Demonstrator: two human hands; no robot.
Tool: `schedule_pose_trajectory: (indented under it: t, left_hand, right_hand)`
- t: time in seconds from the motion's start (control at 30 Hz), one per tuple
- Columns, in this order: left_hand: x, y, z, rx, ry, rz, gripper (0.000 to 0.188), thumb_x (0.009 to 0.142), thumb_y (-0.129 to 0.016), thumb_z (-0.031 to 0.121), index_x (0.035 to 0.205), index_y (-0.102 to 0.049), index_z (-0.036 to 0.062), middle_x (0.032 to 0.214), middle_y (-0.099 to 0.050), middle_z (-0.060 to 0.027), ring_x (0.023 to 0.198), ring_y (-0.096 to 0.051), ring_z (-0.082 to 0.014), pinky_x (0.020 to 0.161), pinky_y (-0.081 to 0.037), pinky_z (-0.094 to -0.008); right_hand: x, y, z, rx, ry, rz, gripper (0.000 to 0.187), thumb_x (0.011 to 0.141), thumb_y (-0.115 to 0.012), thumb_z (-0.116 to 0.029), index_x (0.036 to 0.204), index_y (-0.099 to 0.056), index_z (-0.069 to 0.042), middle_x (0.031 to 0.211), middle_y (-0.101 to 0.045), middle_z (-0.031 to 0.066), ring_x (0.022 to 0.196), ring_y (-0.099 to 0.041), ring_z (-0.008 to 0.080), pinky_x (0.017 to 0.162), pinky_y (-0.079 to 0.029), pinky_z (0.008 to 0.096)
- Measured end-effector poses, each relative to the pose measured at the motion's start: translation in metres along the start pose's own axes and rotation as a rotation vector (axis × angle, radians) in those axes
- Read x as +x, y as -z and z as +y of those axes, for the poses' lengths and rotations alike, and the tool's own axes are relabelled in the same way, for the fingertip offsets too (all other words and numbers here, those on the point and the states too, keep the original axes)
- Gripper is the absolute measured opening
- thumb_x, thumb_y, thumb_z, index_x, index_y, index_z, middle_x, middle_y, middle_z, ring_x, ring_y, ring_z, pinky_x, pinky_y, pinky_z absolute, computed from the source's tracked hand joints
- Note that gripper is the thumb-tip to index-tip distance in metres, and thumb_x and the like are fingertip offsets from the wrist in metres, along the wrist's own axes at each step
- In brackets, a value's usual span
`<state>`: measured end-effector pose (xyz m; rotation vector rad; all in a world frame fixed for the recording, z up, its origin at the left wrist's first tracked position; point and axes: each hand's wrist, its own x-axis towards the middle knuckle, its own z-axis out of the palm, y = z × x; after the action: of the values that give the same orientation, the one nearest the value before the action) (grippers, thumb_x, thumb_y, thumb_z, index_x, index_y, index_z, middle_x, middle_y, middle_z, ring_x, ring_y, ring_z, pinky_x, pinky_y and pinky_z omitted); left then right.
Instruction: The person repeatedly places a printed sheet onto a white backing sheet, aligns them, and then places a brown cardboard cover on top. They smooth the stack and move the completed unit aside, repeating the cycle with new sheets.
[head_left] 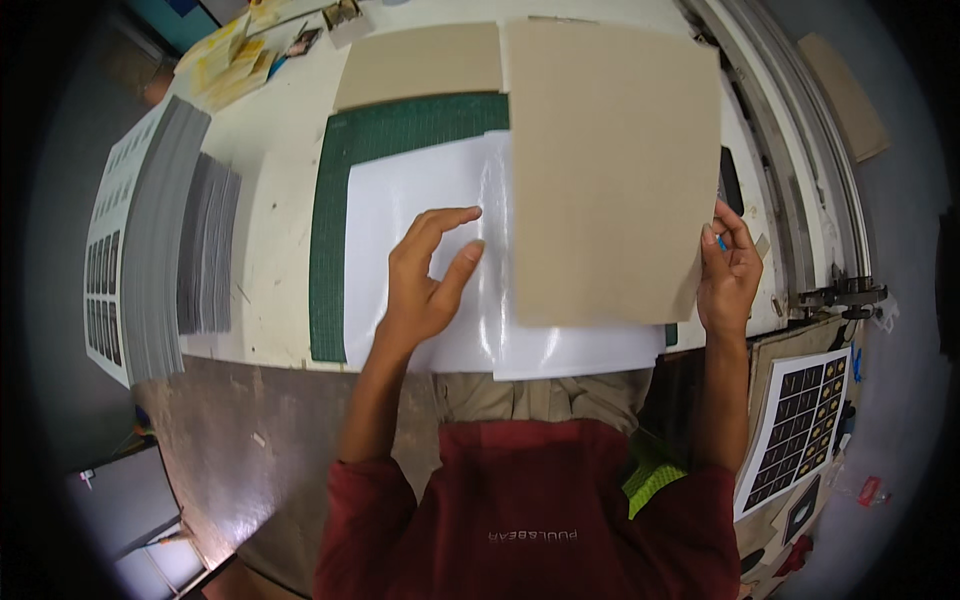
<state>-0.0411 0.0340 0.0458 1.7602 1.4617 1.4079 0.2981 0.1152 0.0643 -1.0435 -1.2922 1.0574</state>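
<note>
A large tan cardboard sheet (615, 170) covers the right part of two glossy white sheets (415, 260). My right hand (730, 265) pinches the cardboard at its right edge, thumb in front and fingers behind. Over the white sheets hovers my left hand (430, 275), thumb and forefinger apart with nothing between them. Beneath the white sheets lies a green cutting mat (328, 250), visible at its left and far sides. Another tan board (420, 65) rests at the far edge of the mat.
Two tall stacks of printed sheets (160, 240) stand on the white table (270, 270) at the left. Along the right runs a long metal rail (800, 150). A printed sheet (797, 430) sits at the lower right. Yellow-stained papers (225, 65) lie at the far left.
</note>
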Motion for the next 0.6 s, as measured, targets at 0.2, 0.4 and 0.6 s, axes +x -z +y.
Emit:
schedule_pose_trajectory:
  t: [0.2, 0.4, 0.6]
  left_hand:
    - [-0.029, -0.002, 0.008, 0.266, -0.07, -0.269, 0.049, 0.081, -0.078, 0.023, 0.121, -0.061, 0.0014, 0.117, -0.063, -0.0149, 0.108, -0.058, -0.0329, 0.094, -0.044, -0.0399]
    - [-0.043, -0.005, 0.005, 0.349, -0.062, -0.345, 0.063, 0.075, -0.083, 0.033, 0.126, -0.059, 0.0047, 0.121, -0.059, -0.0138, 0.112, -0.053, -0.032, 0.098, -0.04, -0.0409]
    - [-0.052, -0.011, -0.011, 0.398, -0.08, -0.338, 0.068, 0.072, -0.084, 0.038, 0.127, -0.059, 0.0065, 0.122, -0.059, -0.013, 0.113, -0.052, -0.0314, 0.098, -0.039, -0.0414]
  right_hand:
    - [-0.036, 0.02, 0.047, -0.068, -0.222, 0.013, 0.036, 0.094, -0.062, -0.001, 0.128, -0.057, 0.007, 0.094, -0.062, 0.0028, 0.09, -0.059, 0.0091, 0.091, -0.045, 0.0248]
    - [-0.042, 0.001, 0.059, -0.145, -0.256, -0.013, 0.034, 0.093, -0.062, 0.0, 0.127, -0.058, 0.008, 0.092, -0.061, 0.001, 0.088, -0.055, 0.0076, 0.089, -0.044, 0.0232]
    - [-0.042, -0.006, 0.059, -0.246, -0.228, -0.02, 0.035, 0.094, -0.06, 0.001, 0.127, -0.058, 0.009, 0.091, -0.06, 0.0007, 0.086, -0.054, 0.0068, 0.085, -0.044, 0.022]
